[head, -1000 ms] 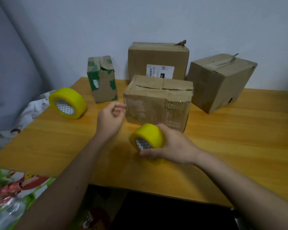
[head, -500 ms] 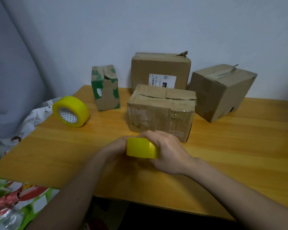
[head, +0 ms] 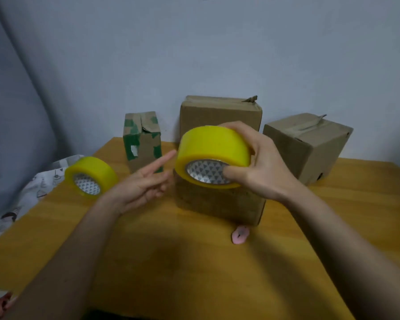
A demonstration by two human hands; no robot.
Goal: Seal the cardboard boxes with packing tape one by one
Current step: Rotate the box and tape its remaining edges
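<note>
My right hand grips a yellow roll of packing tape, thumb in its core, lifted above the nearest cardboard box. My left hand is held open just left of the roll, its index finger stretched toward the roll's edge. Behind stand a taller brown box, a brown box turned at an angle on the right, and a small box with green patches on the left. The nearest box's top is hidden by the roll.
A second yellow tape roll lies on the wooden table at the left. A small pink object lies in front of the nearest box. Patterned cloth hangs off the table's left edge. A wall stands close behind the boxes.
My right hand has lifted the tape roll from the table up in front of the boxes. My left hand has let go of it and opened. The pink object has come into sight.
</note>
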